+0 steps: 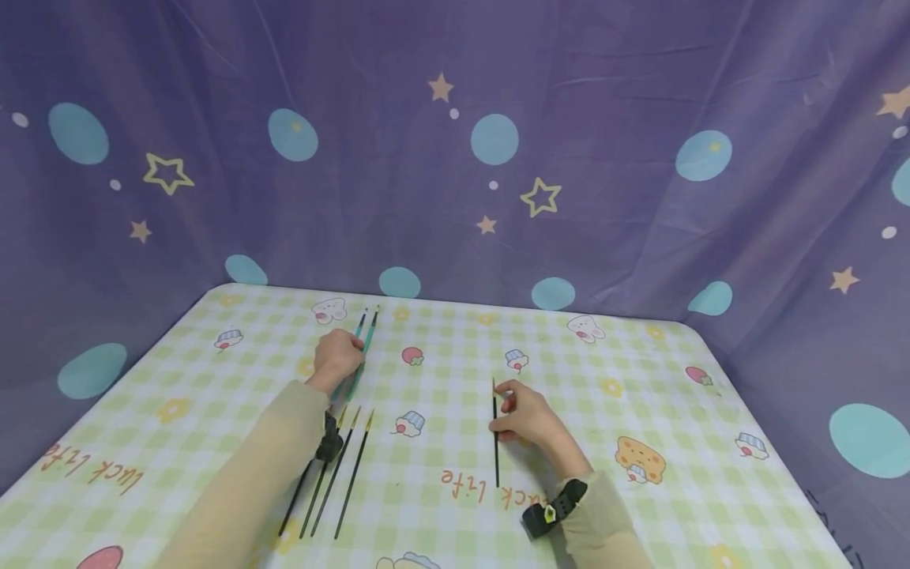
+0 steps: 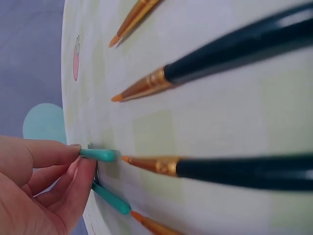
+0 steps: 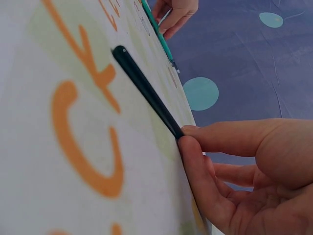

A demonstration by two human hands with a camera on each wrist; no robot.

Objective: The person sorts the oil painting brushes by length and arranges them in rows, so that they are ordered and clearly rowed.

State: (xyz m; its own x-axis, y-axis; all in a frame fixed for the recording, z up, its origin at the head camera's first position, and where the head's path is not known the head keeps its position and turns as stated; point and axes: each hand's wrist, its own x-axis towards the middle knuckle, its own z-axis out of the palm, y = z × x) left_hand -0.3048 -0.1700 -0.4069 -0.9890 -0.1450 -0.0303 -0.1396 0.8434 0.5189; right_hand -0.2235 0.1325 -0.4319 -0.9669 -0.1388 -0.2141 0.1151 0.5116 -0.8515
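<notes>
At the back left, my left hand (image 1: 337, 357) pinches a teal paintbrush (image 2: 99, 155) near its handle end, between thumb and fingers. A second teal paintbrush (image 2: 112, 198) lies alongside, partly hidden by that hand. My right hand (image 1: 524, 412) pinches a dark-handled paintbrush (image 1: 496, 454) right of the table's middle. That brush's golden tip points to the far side, and its handle (image 3: 146, 93) lies along the cloth in the right wrist view. Below my left hand, several dark paintbrushes (image 1: 353, 478) with golden tips lie side by side, some partly covered by my left wrist.
A checked cloth (image 1: 426, 514) printed with cakes, strawberries and lettering covers the table. Behind its far edge hangs a purple curtain (image 1: 398, 205) with stars and blue ovals. Each wrist wears a black strapped device (image 1: 558, 510).
</notes>
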